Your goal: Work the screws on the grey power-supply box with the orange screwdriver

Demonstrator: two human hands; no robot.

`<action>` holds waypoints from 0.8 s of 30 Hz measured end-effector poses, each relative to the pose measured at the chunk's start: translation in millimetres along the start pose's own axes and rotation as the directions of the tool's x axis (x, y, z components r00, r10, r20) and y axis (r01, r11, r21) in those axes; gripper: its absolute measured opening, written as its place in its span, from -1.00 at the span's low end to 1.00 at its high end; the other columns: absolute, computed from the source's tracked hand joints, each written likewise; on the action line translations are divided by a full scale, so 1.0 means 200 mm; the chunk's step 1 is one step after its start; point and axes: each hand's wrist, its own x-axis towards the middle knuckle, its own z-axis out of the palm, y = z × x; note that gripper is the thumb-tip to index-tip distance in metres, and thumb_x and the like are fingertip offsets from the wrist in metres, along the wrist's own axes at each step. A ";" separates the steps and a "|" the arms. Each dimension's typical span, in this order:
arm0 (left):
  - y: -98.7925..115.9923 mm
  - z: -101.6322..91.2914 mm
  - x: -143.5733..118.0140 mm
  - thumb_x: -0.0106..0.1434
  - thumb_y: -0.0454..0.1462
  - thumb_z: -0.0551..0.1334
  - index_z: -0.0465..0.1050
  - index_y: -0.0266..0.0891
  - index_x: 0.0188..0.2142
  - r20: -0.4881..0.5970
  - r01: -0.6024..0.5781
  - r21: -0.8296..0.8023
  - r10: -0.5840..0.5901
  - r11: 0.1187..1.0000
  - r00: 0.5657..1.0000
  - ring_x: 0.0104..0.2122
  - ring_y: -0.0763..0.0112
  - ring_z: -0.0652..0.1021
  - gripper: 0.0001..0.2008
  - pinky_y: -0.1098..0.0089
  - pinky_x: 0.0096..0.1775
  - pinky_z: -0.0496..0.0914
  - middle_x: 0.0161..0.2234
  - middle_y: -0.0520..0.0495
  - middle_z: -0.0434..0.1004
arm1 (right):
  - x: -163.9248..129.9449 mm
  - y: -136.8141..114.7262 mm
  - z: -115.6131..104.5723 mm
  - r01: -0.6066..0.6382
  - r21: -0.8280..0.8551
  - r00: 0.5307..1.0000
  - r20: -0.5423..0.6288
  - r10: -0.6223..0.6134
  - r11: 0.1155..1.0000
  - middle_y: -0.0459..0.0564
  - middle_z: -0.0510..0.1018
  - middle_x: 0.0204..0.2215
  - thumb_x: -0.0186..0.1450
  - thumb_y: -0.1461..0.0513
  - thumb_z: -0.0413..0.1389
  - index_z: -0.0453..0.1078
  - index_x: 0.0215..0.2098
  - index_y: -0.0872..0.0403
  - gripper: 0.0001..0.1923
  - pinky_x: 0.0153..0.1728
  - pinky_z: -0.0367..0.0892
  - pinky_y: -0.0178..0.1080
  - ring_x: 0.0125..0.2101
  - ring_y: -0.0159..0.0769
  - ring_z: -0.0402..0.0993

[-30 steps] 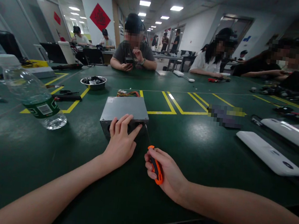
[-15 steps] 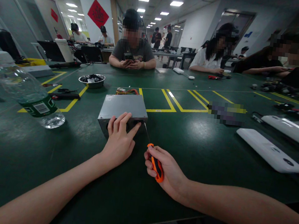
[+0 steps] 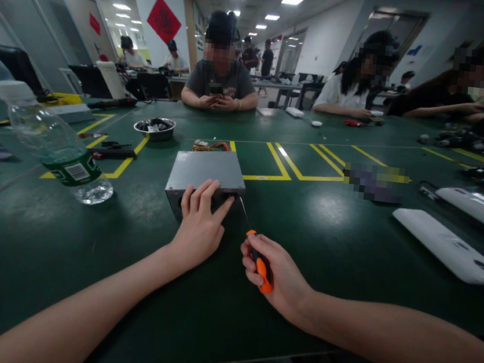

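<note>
A grey metal computer power supply [image 3: 206, 167] sits on the green table, with a bundle of coloured wires [image 3: 211, 146] behind it. My left hand [image 3: 202, 221] lies against its near side with fingers spread, some reaching the top edge and the index finger stretched to the near right corner. In my right hand [image 3: 273, 269], fingers wrap round the orange and black handle of a screwdriver [image 3: 265, 272]. Its thin shaft points up and left, the tip at the power supply's near right corner. What the tip touches there is too small to make out.
A tilted-looking water bottle [image 3: 68, 153] stands on the left, near a metal bowl [image 3: 155, 129] of dark parts. White devices [image 3: 448, 244] lie on the right. Yellow tape [image 3: 268, 178] marks the green table [image 3: 156, 323]. Across it, a person [image 3: 221, 80] holds a phone; others sit to the right.
The view has shifted slightly, so everything appears a little further right. Both hands keep their places at the power supply; the screwdriver's handle looks turned a little in my right hand.
</note>
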 end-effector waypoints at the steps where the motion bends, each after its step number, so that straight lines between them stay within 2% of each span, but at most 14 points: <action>1: 0.00 0.00 0.00 0.09 -0.42 0.11 0.31 -0.20 0.04 0.000 -0.001 -0.002 0.001 1.000 1.000 0.18 -0.03 0.05 -0.53 -0.08 0.13 -0.07 0.14 -0.30 -0.01 | 0.00 0.00 0.00 -0.002 -0.004 1.000 0.005 0.002 1.000 -0.13 0.34 -0.55 0.17 0.21 0.12 0.28 -0.47 0.14 -0.85 -0.73 0.01 -0.51 -0.64 -0.57 0.18; 7: 0.00 0.00 0.00 0.08 -0.43 0.11 0.31 -0.21 0.04 -0.002 0.003 -0.025 -0.003 1.000 1.000 0.18 -0.02 0.05 -0.52 -0.07 0.14 -0.08 0.15 -0.29 0.00 | 0.00 -0.01 -0.01 -0.089 0.000 0.996 0.025 0.089 0.996 -0.10 0.33 -0.56 0.29 0.13 -0.06 0.33 -0.39 0.17 -0.72 -0.70 0.05 -0.49 -0.65 -0.56 0.18; 10: 0.00 -0.01 0.00 0.08 -0.43 0.11 0.31 -0.21 0.04 0.000 0.001 -0.033 -0.001 0.999 1.000 0.18 -0.02 0.05 -0.52 -0.07 0.14 -0.08 0.15 -0.29 0.01 | 0.00 -0.01 -0.01 -0.068 0.018 0.997 0.033 0.068 0.997 -0.09 0.33 -0.55 0.24 0.11 0.00 0.33 -0.38 0.16 -0.75 -0.71 0.02 -0.49 -0.64 -0.55 0.18; 14: 0.00 0.00 0.00 0.08 -0.44 0.10 0.31 -0.21 0.03 -0.008 0.004 -0.036 -0.004 0.999 1.000 0.18 -0.02 0.04 -0.52 -0.08 0.14 -0.09 0.16 -0.29 0.01 | 0.00 0.00 -0.01 -0.005 -0.010 1.000 0.018 0.005 1.000 -0.10 0.34 -0.52 0.14 0.20 0.12 0.30 -0.43 0.13 -0.86 -0.70 0.00 -0.48 -0.63 -0.56 0.18; 19: 0.00 0.01 -0.01 0.08 -0.42 0.12 0.31 -0.21 0.04 -0.014 0.004 -0.031 -0.004 1.000 1.000 0.19 -0.01 0.03 -0.52 -0.06 0.14 -0.10 0.16 -0.29 0.01 | -0.02 0.00 0.00 -0.067 -0.008 0.997 0.031 0.067 0.998 -0.10 0.32 -0.54 0.25 0.15 0.00 0.35 -0.35 0.15 -0.78 -0.68 0.06 -0.46 -0.64 -0.55 0.18; 24: 0.00 0.01 -0.01 0.10 -0.40 0.14 0.27 -0.09 0.06 -0.012 -0.019 0.012 0.019 1.000 1.000 0.19 -0.02 0.03 -0.50 -0.07 0.13 -0.09 0.18 -0.24 -0.01 | -0.01 -0.01 0.00 -0.075 0.036 0.997 0.018 0.074 0.997 -0.09 0.33 -0.56 0.27 0.16 -0.04 0.34 -0.34 0.15 -0.78 -0.73 -0.02 -0.47 -0.68 -0.56 0.14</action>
